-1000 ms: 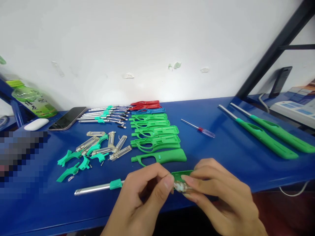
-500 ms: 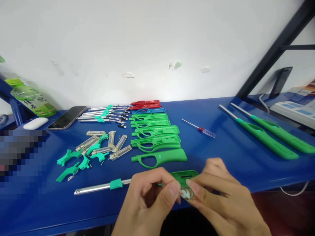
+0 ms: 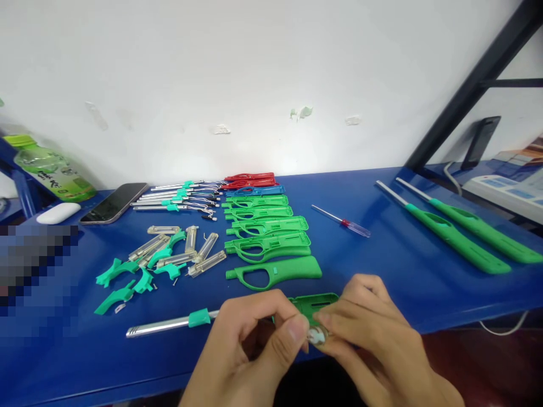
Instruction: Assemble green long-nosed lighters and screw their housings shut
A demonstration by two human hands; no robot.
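Observation:
Near the table's front edge my two hands meet. My right hand [image 3: 373,333] is closed around a small clear part with a whitish end [image 3: 317,336], which looks like a lighter fuel tank, mostly hidden by the fingers. Thumb and forefinger of my left hand [image 3: 263,339] pinch at that end; what lies between them is too small to make out. Behind the hands lies an open green lighter shell half [image 3: 320,301], partly covered. A metal lighter tube with a teal collar [image 3: 199,317] lies left of it, running behind my left hand.
Lighter shells [image 3: 271,240] in green, blue and red line the middle. To their left are clear fuel tanks [image 3: 207,263], teal triggers [image 3: 121,294], metal tubes with wires [image 3: 169,207], a phone [image 3: 114,203] and a bottle [image 3: 55,169]. Rightward lie a screwdriver [image 3: 348,224] and two whole lighters [image 3: 458,237].
The clear part has turned slightly in my right hand, so its whitish end shows more toward me. My left fingers stay pinched against it. The view has shifted a little.

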